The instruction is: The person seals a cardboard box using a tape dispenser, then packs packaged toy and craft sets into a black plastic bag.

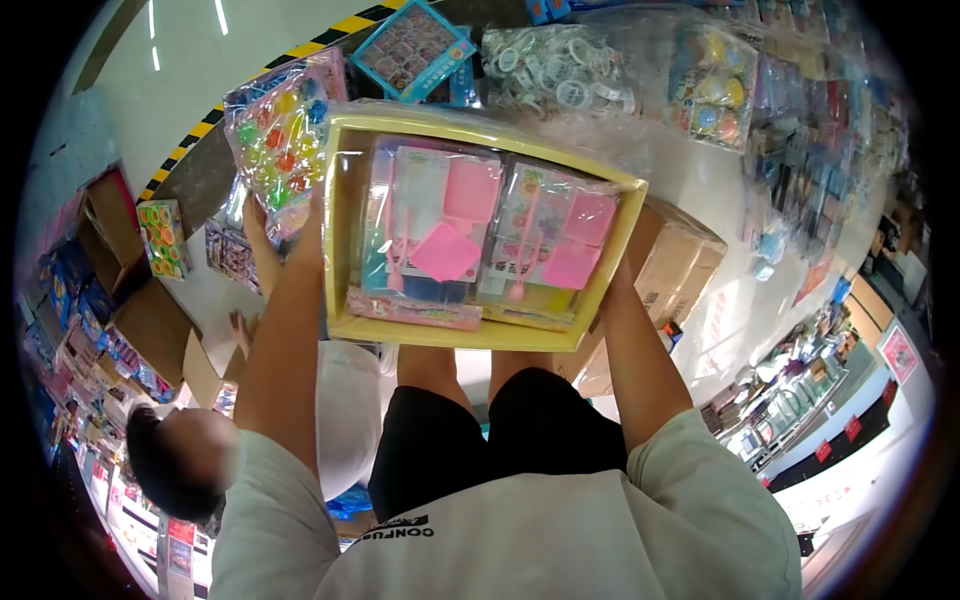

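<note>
A shallow box with a yellow rim (480,122) is held up in front of my body, over my legs. Inside it lie two clear-wrapped toy sets side by side, a left pack (440,225) and a right pack (550,235), each showing pink plastic pieces. My left hand (312,228) grips the box's left side and my right hand (628,265) its right side. The fingers of both hands are mostly hidden by the box walls.
Another person in a white top (347,410) crouches at left, one hand near a bag of colourful toys (280,145). A blue boxed set (412,50) and a bag of clear plastic items (560,70) lie beyond. Cardboard boxes stand at left (155,325) and right (685,260).
</note>
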Motion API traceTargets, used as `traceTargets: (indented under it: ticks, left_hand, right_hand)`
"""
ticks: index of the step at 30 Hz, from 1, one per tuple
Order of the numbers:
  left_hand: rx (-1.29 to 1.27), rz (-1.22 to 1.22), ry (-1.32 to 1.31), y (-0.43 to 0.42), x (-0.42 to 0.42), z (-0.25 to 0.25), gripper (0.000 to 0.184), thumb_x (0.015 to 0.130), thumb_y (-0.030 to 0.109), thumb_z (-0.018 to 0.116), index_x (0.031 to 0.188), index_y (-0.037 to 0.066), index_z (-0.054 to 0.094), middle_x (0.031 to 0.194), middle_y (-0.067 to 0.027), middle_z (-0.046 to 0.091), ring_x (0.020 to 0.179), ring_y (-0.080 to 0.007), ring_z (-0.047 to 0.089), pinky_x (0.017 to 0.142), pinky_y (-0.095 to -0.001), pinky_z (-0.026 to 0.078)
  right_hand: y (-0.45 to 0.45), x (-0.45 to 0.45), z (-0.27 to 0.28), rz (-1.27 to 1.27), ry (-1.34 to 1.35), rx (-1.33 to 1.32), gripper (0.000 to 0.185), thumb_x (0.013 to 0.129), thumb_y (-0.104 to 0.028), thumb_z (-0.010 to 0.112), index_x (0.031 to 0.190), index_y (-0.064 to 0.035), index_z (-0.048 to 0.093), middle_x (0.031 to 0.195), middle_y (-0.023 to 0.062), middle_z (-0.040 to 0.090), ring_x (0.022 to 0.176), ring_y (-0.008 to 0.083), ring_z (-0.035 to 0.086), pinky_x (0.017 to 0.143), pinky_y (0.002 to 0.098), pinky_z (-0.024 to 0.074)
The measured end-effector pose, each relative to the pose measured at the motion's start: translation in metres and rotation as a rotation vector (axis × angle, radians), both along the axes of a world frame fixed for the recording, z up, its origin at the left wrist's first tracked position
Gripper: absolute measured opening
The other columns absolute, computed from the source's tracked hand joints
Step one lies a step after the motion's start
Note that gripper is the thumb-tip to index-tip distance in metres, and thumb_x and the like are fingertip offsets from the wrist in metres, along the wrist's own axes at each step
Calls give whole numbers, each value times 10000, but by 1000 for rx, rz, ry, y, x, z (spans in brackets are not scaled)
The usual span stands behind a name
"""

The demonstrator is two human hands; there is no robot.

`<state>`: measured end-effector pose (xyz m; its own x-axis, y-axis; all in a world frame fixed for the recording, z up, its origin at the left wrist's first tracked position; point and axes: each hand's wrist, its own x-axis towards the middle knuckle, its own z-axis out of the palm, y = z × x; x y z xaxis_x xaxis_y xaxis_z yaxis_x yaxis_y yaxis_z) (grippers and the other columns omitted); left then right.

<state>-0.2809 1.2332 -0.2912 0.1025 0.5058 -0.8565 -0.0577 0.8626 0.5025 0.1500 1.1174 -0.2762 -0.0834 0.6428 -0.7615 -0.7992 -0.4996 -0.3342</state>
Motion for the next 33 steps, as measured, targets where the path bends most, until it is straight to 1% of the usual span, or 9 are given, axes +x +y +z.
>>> traceTargets:
  ticks: [4, 7, 10, 16, 18, 21, 24, 28, 33]
  left_hand:
    - [-30, 1, -2, -29, -11, 4, 884, 895, 577, 621, 1542, 53, 325, 1399, -82, 500, 1269, -205, 472, 1088, -337, 376]
    - [-28, 4, 0, -41, -5, 2, 930, 878, 567, 655, 1561, 47, 296, 1425, -88, 483, 1297, -212, 458, 1106, -338, 364]
    - [14, -2, 44, -38, 4, 6, 980, 862, 556, 689, 1580, 40, 267, 1451, -93, 466, 1324, -218, 445, 1123, -338, 353]
    - [105, 71, 193, -29, 48, 86, 1019, 857, 491, 732, 1603, 30, 213, 1482, -111, 448, 1355, -223, 435, 1142, -343, 350]
    - [42, 44, -182, -35, 47, 114, 1010, 870, 422, 748, 1607, 32, 178, 1486, -124, 441, 1346, -226, 449, 1129, -362, 377]
    - [120, 168, -406, -105, 30, 92, 1064, 863, 354, 790, 1619, 30, 114, 1527, -129, 388, 1339, -247, 454, 1121, -383, 394]
    - [271, 137, -225, -165, 41, 157, 1142, 837, 381, 811, 1623, 13, 68, 1510, -178, 434, 1332, -298, 481, 1111, -411, 404]
    - [212, 13, -83, -257, 44, 229, 1262, 774, 369, 872, 1622, 3, 11, 1565, -265, 349, 1421, -339, 397, 1157, -414, 346]
    - [368, 348, -106, -376, 64, 316, 1337, 765, 330, 885, 1605, -19, -94, 1607, -263, 261, 1492, -320, 292, 1214, -385, 250]
  right_hand:
    - [-31, 16, 17, 92, -16, 29, 820, 950, -638, 605, 1509, -63, 433, 1416, 115, 570, 1261, 266, 575, 1063, 443, 482]
    - [-46, 17, 21, 256, -204, -1, 844, 892, -606, 706, 1476, -46, 468, 1379, 123, 596, 1263, 261, 582, 1049, 433, 497]
    - [-36, 11, 20, 298, -304, -218, 805, 891, -546, 731, 1454, -28, 481, 1363, 125, 605, 1233, 266, 603, 1052, 433, 496]
    - [-17, 2, 35, 142, -196, -117, 594, 1001, -413, 616, 1430, -24, 486, 1337, 123, 612, 1219, 269, 606, 1060, 434, 488]
    - [-12, 10, 62, 217, -132, -52, 561, 1019, -397, 588, 1434, -34, 481, 1327, 124, 613, 1215, 274, 604, 1058, 445, 493]
    - [-12, 29, 99, 328, -222, -29, 574, 1013, -422, 595, 1413, -25, 486, 1292, 145, 617, 1163, 294, 629, 1022, 464, 519]
    - [-12, 60, 131, 443, -114, 27, 558, 1015, -436, 583, 1412, -52, 502, 1347, 129, 596, 1256, 302, 577, 1094, 476, 459]
    - [4, 35, 229, 642, -190, 64, 520, 976, -424, 640, 1348, -70, 555, 1222, 82, 652, 1131, 245, 631, 1001, 442, 525]
    - [-10, 29, 288, 897, -324, 4, 553, 963, -372, 656, 1397, -71, 492, 1210, 98, 622, 1104, 278, 634, 954, 468, 554]
